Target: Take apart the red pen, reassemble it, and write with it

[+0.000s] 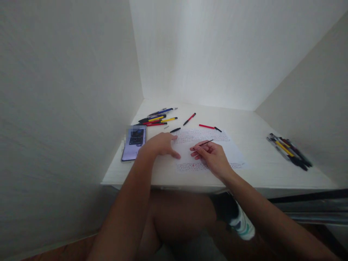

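Thin dark stick (207, 143), maybe a refill: over the written sheet (235, 155), pinched between thumb and fingers of the right hand (214, 156). A loose pinch could let it twist or drop; contact with the sheet might smear ink.

Left hand (161, 143) at 9 o'clock, thumb and fingers spread, by the sheet's left edge; a drag there could skew it.

10 o'clock: black pen part (175, 130) near those fingers, and a small grey piece (166, 127), perhaps a spring. 1 brush could scatter both.

11 o'clock: red pen (189, 119), could roll if bumped. 9 o'clock: phone (130, 154) beside the left forearm, exposed to a nudge.
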`<state>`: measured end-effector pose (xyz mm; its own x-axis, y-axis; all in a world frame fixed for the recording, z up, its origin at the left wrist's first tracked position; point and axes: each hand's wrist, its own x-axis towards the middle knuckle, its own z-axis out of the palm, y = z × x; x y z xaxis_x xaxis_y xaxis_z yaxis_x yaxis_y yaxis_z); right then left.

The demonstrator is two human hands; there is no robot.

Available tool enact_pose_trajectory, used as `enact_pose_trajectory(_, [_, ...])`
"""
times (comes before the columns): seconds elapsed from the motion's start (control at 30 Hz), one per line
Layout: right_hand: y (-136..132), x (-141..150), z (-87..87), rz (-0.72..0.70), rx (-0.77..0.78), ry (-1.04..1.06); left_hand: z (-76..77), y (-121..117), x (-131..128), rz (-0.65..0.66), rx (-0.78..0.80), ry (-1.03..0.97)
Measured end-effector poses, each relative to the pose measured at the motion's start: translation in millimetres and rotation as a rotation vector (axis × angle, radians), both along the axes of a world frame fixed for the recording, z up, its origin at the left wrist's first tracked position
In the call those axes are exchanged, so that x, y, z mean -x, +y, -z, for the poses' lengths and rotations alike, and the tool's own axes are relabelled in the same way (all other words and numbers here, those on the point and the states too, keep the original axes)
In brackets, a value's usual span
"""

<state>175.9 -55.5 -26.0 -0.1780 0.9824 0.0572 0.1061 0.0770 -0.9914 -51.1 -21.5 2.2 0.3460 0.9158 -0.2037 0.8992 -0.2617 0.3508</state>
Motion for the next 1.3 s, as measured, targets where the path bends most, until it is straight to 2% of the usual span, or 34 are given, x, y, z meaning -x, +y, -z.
enact_pose_trajectory(0.13, [22.7, 10.4, -24.5, -0.113, -0.098, -0.098, 8.8, 7.7, 2.2, 0.042, -0.016, 0.017])
enact_pose_trajectory(0.23, [47.4, 24.1, -33.2, -0.222, -0.167, -0.189, 11.7, 11.4, 2.9, 0.081, -0.031, 0.008])
enact_pose_trajectory(0.37, [73.0, 39.1, -17.8, -0.354, -0.165, -0.216, 9.7, 10.3, 1.8, 0.067, -0.042, -0.01])
enact_pose_trajectory(0.5, [82.6, 39.0, 4.8, -0.421, -0.117, -0.163, 8.6, 7.5, 2.3, 0.053, -0.044, -0.031])
enact_pose_trajectory(0.63, [83.3, 34.5, 12.5, -0.441, -0.107, -0.178, 11.7, 8.4, 3.8, 0.061, -0.053, -0.08])
enact_pose_trajectory(0.87, [78.4, 37.1, 14.6, -0.34, -0.252, -0.331, 13.2, 9.8, 3.1, 0.052, -0.043, -0.026])
enact_pose_trajectory(1.3, [73.9, 36.9, 12.8, -0.316, -0.276, -0.409, 13.1, 9.8, 3.3, 0.061, -0.034, -0.024])
